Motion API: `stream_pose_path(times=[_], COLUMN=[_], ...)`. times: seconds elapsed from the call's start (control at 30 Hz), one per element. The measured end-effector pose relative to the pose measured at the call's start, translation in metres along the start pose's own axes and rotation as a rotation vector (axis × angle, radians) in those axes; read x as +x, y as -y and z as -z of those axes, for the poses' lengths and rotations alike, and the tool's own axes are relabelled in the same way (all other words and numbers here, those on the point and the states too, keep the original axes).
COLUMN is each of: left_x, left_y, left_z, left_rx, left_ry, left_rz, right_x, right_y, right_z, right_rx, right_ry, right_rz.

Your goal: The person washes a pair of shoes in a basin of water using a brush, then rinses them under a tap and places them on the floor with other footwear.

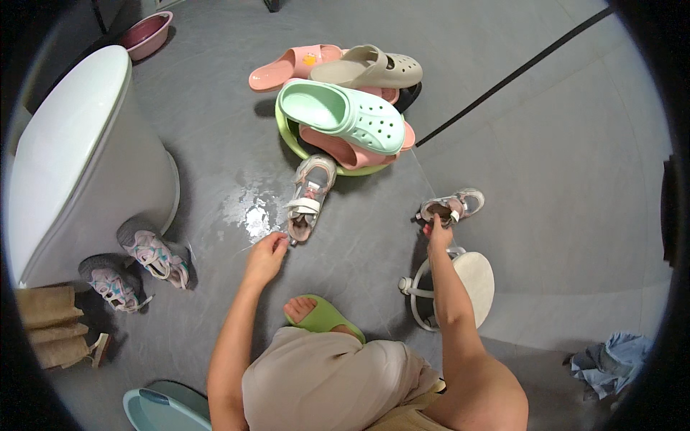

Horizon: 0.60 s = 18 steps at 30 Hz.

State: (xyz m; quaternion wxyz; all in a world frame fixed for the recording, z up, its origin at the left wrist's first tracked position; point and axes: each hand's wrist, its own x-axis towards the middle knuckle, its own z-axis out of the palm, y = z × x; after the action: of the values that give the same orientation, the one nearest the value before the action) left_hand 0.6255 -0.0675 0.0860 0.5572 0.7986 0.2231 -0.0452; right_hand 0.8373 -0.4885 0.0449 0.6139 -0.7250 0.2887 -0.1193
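Note:
My left hand (267, 258) has its thumb and fingers drawn together at the heel of a grey and pink sneaker (309, 202) with a white strap. Whether it pinches the heel is unclear. The toe of that sneaker overlaps the rim of a lime-green basin (285, 132). My right hand (440, 237) grips the matching sneaker (458, 207) by its heel, thumb at the opening. Heaped in and over the basin are a mint-green clog (372, 118), a beige clog (372, 67) and pink slippers, one being a pink slide (275, 70).
A white stool (474, 291) stands under my right forearm. On the left are a white tub (129, 151), pink patterned sneakers (156, 258) and brown fabric (51, 323). A pink basin (153, 43), blue-green tub (161, 409), blue cloth (612, 361) and wet patch (256, 215) lie around.

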Motion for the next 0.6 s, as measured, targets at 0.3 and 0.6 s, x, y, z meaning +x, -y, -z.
stream_pose_path(times=[0.3,0.6], left_x=[0.008,-0.003], left_y=[0.017,-0.002], left_z=[-0.005,0.006], left_rx=[-0.039,0.008], left_ry=[-0.048,-0.016], left_rz=[-0.069,-0.021], right_x=[-0.183,-0.22], right_y=[0.0,0.002], right_z=[-0.081,-0.174], right_rx=[-0.56,-0.822], right_ry=[0.937,0.865], right_rz=[0.281,0.531])
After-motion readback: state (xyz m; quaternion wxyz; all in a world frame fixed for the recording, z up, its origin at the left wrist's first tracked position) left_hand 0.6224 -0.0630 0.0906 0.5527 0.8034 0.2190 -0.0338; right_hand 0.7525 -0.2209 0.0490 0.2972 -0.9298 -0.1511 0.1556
